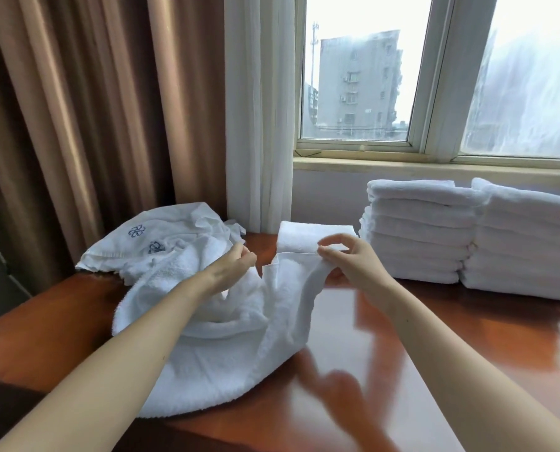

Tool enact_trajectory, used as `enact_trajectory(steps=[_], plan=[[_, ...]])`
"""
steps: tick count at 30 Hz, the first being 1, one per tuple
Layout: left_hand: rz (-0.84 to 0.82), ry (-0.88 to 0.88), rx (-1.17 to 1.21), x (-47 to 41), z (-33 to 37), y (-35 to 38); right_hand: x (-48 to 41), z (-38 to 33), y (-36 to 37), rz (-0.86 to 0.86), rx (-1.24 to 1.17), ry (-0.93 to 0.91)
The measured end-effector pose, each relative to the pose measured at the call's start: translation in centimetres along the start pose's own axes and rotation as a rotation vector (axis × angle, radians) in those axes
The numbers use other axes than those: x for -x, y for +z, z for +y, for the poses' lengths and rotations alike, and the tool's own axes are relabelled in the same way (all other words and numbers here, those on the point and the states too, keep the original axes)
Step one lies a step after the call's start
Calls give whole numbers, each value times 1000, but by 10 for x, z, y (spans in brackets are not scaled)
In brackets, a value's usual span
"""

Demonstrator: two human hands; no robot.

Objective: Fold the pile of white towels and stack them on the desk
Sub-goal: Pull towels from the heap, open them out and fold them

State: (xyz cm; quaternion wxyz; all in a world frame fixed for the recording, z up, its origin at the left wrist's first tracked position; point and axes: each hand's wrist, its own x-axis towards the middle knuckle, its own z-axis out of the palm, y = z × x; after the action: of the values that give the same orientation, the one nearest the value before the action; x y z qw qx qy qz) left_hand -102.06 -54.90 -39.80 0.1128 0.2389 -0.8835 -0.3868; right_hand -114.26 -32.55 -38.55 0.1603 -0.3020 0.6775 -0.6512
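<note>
Your left hand [236,261] and right hand [347,256] each pinch the hem of a limp white terry towel [272,308] (fingers curled) over the glossy reddish-brown desk [435,337].

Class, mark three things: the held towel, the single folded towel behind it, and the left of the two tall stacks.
held towel [282,308], head view, its draped middle part.
single folded towel [308,234], head view, its top face.
left tall stack [419,236], head view, middle of its front.
</note>
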Motion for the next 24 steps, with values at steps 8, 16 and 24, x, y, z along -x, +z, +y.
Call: enact_trajectory(steps=[8, 16, 24], plan=[[-36, 26, -13, 13, 24, -23, 3, -21, 29, -183, 48, -11], [327, 430, 377, 19, 124, -60, -4, -100, 32, -46, 0, -443], [555, 707, 605, 31, 223, -105, -12, -207, 24, 173, -44, -676]])
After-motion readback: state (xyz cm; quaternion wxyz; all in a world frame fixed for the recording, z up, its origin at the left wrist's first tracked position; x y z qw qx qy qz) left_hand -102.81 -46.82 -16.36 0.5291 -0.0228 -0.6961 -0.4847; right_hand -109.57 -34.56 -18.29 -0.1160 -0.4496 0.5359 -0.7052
